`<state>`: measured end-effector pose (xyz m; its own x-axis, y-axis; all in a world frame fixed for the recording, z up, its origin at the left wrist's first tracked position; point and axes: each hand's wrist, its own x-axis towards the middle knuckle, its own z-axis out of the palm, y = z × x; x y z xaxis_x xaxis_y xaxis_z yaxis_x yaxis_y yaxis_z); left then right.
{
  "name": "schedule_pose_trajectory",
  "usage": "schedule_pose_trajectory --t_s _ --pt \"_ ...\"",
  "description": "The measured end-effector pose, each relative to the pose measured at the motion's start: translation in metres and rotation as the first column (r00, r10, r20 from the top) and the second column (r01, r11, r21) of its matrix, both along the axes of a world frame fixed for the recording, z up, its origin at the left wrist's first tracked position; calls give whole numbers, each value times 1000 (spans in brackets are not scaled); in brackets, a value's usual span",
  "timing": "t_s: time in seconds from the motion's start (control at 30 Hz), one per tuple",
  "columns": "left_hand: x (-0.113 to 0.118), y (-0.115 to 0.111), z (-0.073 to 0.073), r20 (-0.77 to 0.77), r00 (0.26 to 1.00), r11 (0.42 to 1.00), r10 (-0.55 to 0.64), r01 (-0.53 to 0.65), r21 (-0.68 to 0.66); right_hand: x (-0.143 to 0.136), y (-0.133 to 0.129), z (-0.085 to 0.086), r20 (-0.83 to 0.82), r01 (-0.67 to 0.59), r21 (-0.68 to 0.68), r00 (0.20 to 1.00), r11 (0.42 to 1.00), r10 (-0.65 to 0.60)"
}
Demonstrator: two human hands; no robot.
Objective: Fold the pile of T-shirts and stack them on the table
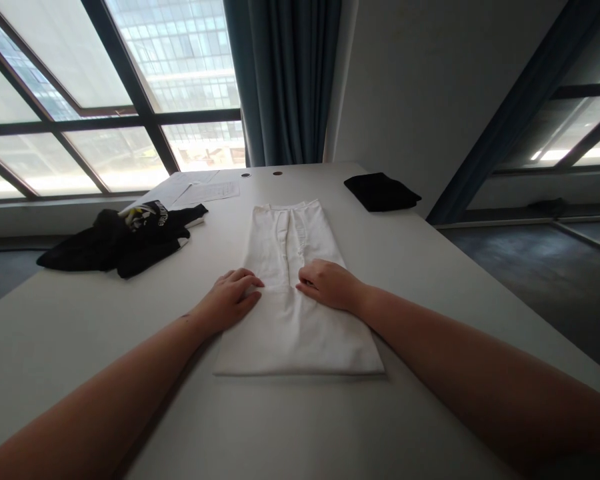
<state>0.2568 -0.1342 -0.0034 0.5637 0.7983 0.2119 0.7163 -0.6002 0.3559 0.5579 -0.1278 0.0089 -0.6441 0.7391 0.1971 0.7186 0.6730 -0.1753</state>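
White garment (pixel 300 340) is lying folded in a long strip mid-counter (pixel 290 427), directly in front of person, narrowing twd far end. Far half is showing side flaps w/ creases & a slim lengthwise gap btwn; a crosswise edge is running approx. midway, nr fingertips. Near half is lying smoother, w/ a few soft wrinkles.

L hand (pixel 233 299) is resting on garment's L side; fingers are reaching inward, thumb sitting a bit apart from them. Can't tell if any cloth is being pinched. R hand (pixel 330 283) is pressing in from R side, fingers curling narrow, tips touching cloth nr the midline; grip on fabric is staying unclear, can't tell.

On L, black garment w/ print (pixel 125 237) is lying loosely bunched nr counter's edge. Papers (pixel 207 192) are lying flat just beyond it. Far R, folded black cloth (pixel 383 192) is sitting nr the edge, well apart from R hand. In bkgd, a blue-grey curtain (pixel 285 80) is hanging beside window (pixel 190 67), daylight coming thru.
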Motion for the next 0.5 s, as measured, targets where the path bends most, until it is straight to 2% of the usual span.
schedule_pose_trajectory --t_s 0.07,0.17,0.23,0.3,0.37,0.43,0.5 --pt "-2 2 1 -33 999 999 41 -41 -8 0 1 0 11 55 1 998 999 -55" --pt "-4 5 1 -55 996 998 68 -67 15 1 5 0 29 46 29 998 999 -47" --pt "-7 7 -2 -55 996 996 73 -70 53 5 8 -1 1 47 56 999 997 -47" --pt "-10 10 -6 -71 994 995 80 -75 63 11 12 -3 -49 113 68 993 991 -110" --pt "-13 13 -11 -119 990 997 71 -67 34 18 16 -6 -43 216 21 976 976 -215" --pt "-14 16 -15 -178 983 999 52 -54 -6 24 20 -10 36 306 -78 952 949 -304" --pt "-15 18 -17 -222 974 998 39 -48 -33 26 23 -13 125 346 -165 936 924 -328"
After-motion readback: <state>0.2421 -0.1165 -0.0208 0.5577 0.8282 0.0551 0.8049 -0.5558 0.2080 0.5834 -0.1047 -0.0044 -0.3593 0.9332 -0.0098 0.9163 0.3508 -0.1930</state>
